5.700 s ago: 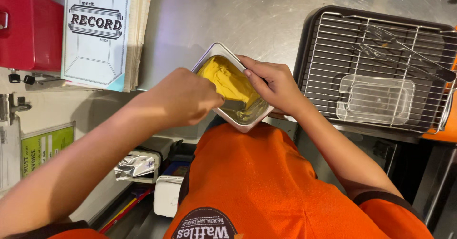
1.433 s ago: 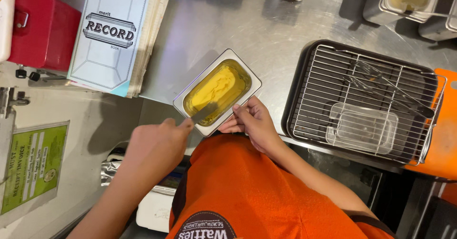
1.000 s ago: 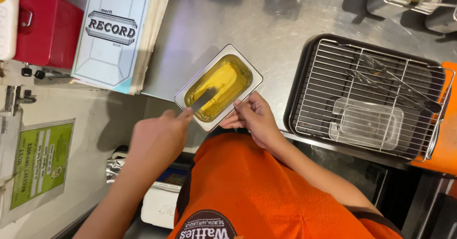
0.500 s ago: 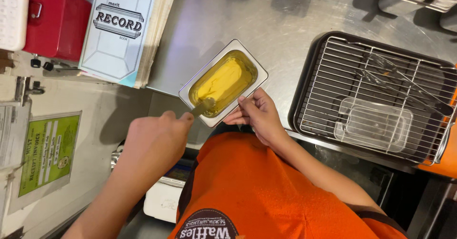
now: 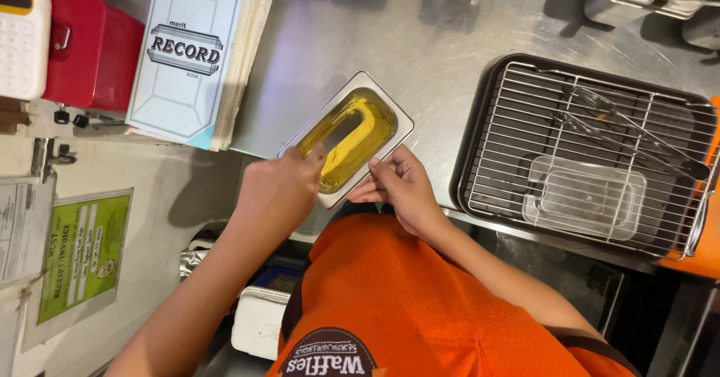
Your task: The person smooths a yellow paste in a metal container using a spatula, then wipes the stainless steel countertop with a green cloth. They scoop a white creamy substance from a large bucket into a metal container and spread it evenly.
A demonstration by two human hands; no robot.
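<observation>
Right hand (image 5: 401, 189) pinches the near rim of the steel pan (image 5: 390, 111) of yellow butter (image 5: 371, 133). Left hand (image 5: 277, 193) is curled at the pan's edge; its grip is hidden.

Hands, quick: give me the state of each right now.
Left hand: closed at the near end of the metal pan; what it grips cannot be told.
Right hand: fingers holding the pan's near rim.

Bright, even overhead light; soft glare streaks the steel counter (image 5: 450, 62) toward twelve o'clock. Shadows pool at five o'clock. Focus is sharp throughout.
</observation>
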